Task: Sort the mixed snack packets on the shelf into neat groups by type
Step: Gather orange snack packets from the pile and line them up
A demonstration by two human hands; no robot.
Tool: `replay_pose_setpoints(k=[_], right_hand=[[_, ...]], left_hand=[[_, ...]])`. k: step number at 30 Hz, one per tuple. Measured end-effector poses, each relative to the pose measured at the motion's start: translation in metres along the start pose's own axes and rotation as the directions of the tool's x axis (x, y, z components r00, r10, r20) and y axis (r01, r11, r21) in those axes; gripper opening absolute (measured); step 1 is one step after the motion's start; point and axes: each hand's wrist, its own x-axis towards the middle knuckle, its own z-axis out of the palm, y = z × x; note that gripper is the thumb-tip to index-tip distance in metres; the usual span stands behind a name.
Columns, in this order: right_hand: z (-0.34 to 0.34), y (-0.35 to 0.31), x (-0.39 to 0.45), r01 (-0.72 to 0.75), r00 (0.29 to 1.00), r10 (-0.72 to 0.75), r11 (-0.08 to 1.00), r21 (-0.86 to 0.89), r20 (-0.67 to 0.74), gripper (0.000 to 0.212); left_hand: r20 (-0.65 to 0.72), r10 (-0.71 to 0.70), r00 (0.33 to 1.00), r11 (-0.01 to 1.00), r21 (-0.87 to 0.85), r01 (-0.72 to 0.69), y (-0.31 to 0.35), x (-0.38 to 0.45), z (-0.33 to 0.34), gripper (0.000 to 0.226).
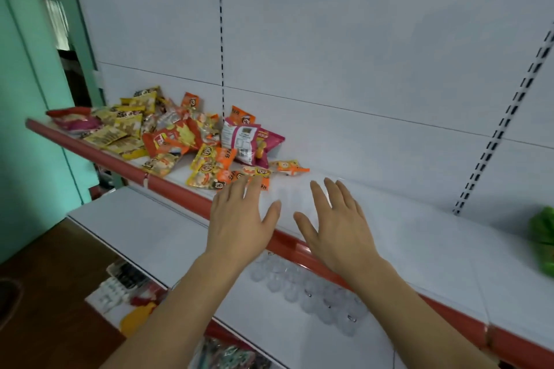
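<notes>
None sorted yet: snack packets (180, 135) lie in one mixed heap at the shelf's (419, 237) left end. Left hand (239, 219) and right hand (338, 225) hover beside it, fingers spread, holding nothing. All grouping remains.

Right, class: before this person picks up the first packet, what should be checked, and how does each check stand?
1. Left hand free: ok, open, fingers straight.
2. Right hand free: ok, open, holding nothing.
3. Bare shelf space for groups: ok, to the right of the pile.
4. Packets sorted: not ok, the snack pile is mixed and overlapping.
5. Nearest packet within reach: ok, orange packet lies at the left fingertips.
6. Number of types: cannot tell.
</notes>
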Motion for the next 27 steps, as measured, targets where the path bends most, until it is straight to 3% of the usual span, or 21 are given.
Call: replay_pose_setpoints(k=[5, 9, 14, 18, 23, 25, 27], right_hand=[[0.028, -0.022, 0.055, 0.036, 0.998, -0.035, 0.999, -0.015, 0.051, 0.075], [0.053, -0.014, 0.109, 0.007, 0.985, 0.005, 0.998, -0.068, 0.17, 0.072], [0.082, 0.0, 0.169, -0.016, 0.963, 0.056, 0.988, -0.152, 0.263, 0.073], [0.098, 0.005, 0.193, -0.028, 0.944, 0.086, 0.983, -0.183, 0.318, 0.046], [0.082, 0.001, 0.197, -0.055, 0.987, 0.097, 0.955, -0.291, 0.131, 0.025], [0.072, -0.008, 0.188, -0.085, 0.993, 0.066, 0.974, -0.211, -0.098, 0.02], [0.067, -0.026, 0.176, -0.02, 0.949, -0.021, 0.992, -0.128, -0.314, 0.02]], left_hand=[[0.025, -0.013, 1.0, 1.0, -0.024, 0.013, -0.045, 0.041, 0.01, 0.061], [0.073, -0.002, 0.997, 1.0, 0.005, 0.001, -0.065, 0.082, 0.026, 0.055], [0.174, 0.101, 0.98, 0.992, 0.062, -0.113, -0.075, 0.132, 0.045, 0.052], [0.302, 0.161, 0.94, 0.975, 0.102, -0.2, -0.082, 0.154, 0.061, 0.037], [0.262, 0.221, 0.94, 0.975, -0.031, -0.221, -0.087, 0.176, 0.068, 0.038], [0.202, 0.201, 0.959, 0.966, -0.2, -0.161, -0.083, 0.183, 0.062, 0.048], [0.277, 0.123, 0.953, 0.881, -0.472, 0.023, -0.074, 0.189, 0.048, 0.059]])
